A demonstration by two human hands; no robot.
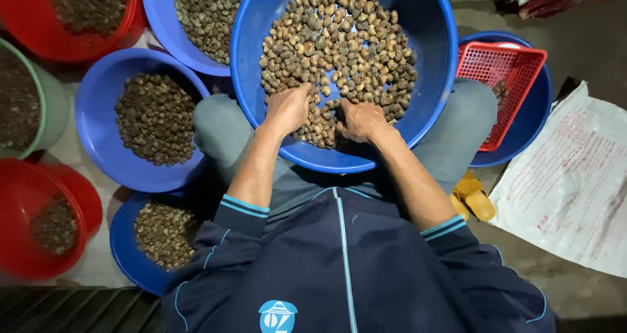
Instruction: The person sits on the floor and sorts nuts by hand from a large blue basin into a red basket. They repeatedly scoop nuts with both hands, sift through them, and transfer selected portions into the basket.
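A large blue basin (431, 39) rests on my knees, holding a heap of brownish nuts (346, 39) in their shells. My left hand (289, 107) lies knuckles-up in the near side of the heap, fingers curled down into the nuts. My right hand (359, 119) sits just beside it, also curled among the nuts at the basin's near edge. Whether either hand has nuts gripped is hidden by the fingers. My dark blue sleeves are pushed up the forearms.
Left of me stand blue basins of darker nuts (154, 117), another at the back (206, 13), one by my left hip (163, 232), red tubs (46, 222), a green tub (29, 104). Right: a red mesh basket (503, 78) in a blue basin, yellow sandal (473, 199), white sack (575, 176).
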